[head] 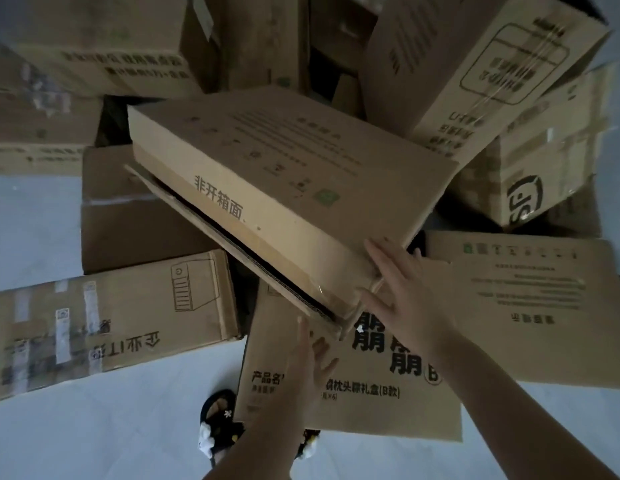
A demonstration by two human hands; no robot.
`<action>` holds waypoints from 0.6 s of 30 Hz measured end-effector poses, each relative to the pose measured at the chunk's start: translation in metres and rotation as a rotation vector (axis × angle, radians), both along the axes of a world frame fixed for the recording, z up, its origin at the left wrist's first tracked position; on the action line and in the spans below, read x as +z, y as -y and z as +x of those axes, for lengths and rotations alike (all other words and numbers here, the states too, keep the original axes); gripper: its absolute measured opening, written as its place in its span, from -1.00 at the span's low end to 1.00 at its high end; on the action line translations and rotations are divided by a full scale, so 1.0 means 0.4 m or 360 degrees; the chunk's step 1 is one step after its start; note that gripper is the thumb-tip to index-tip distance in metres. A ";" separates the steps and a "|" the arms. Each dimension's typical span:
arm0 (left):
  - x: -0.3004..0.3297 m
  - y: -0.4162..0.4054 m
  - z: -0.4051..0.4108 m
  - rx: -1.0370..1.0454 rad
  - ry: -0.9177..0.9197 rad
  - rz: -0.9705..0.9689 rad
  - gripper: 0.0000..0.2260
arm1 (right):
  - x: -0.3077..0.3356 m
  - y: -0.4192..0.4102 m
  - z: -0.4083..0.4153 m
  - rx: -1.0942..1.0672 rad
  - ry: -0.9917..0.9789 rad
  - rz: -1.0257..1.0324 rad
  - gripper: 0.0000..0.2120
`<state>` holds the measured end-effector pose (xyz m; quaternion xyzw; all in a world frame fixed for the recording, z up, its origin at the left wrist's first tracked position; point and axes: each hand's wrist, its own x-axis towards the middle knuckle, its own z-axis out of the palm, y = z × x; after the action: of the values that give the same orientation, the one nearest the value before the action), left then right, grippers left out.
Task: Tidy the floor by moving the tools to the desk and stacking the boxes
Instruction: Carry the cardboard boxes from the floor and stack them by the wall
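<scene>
Head view: the right hand, fingers spread straight, presses the near corner of a flat tilted box. The left hand hovers open just below that corner, holding nothing, above a printed flat box.

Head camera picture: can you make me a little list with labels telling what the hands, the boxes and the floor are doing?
setting: pale grey floor strewn with brown cardboard boxes
main box: large flat brown cardboard box, tilted, near corner raised above the flat box with bold black characters
right hand: fingers straight, touching the tilted box's near corner
left hand: fingers spread, just below that corner, contact unclear
left box: long taped brown box with printed cabinet drawing, lying on the floor
feet: black sandal with white flowers
tools: none visible
</scene>
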<state>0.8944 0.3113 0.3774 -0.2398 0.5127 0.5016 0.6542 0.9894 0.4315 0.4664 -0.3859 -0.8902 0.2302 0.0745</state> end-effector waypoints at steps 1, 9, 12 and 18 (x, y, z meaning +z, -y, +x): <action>-0.022 -0.016 0.011 0.0034 0.0067 0.0151 -0.43 | -0.029 -0.017 -0.004 0.0022 0.0021 0.0027 -0.35; -0.026 -0.056 -0.010 0.0338 0.0283 0.0242 -0.21 | -0.023 -0.050 -0.076 -0.0142 -0.0148 0.0138 -0.42; 0.058 -0.039 -0.065 0.0343 0.0075 0.0258 -0.33 | 0.077 -0.064 -0.161 -0.0271 -0.0137 0.0037 -0.45; 0.290 -0.027 -0.244 0.0457 -0.0363 0.0227 -0.59 | 0.312 -0.119 -0.368 -0.0346 -0.0244 -0.0295 -0.46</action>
<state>0.7967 0.3222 0.4933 -0.2051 0.5073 0.6487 0.5289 0.8421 0.4793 0.5911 -0.4666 -0.8098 0.3308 0.1308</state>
